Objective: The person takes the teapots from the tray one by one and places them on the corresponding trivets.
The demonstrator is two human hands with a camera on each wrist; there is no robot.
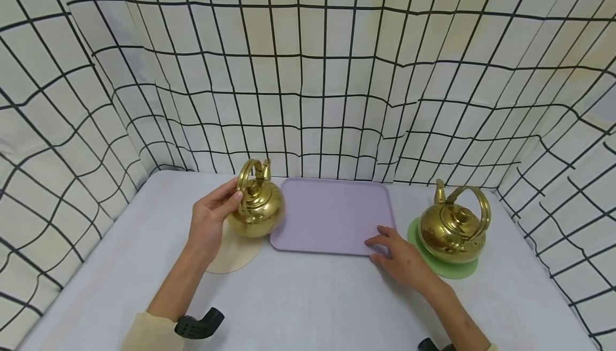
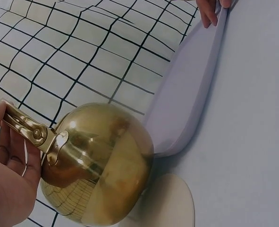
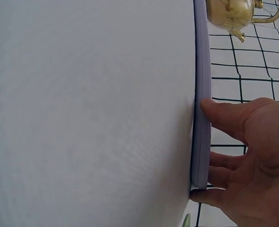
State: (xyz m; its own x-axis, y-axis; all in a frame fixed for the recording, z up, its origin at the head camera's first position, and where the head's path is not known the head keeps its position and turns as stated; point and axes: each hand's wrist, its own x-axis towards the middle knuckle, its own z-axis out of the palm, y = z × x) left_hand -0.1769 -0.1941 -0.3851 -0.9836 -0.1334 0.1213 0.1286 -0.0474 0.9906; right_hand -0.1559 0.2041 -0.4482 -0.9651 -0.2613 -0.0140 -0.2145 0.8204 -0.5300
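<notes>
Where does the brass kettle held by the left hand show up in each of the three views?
Head: the held kettle sits left of centre, its handle gripped by the left hand, over a beige coaster.
Left wrist: it fills the lower left.
Right wrist: small, at the top right corner.
Shared landmark: the lilac tray, beside the kettle in every view.

A white tabletop (image 1: 308, 308) fills the near ground. White cloth with a black grid (image 1: 308, 99) hangs wrinkled behind and along both sides. Light is soft and even.
</notes>
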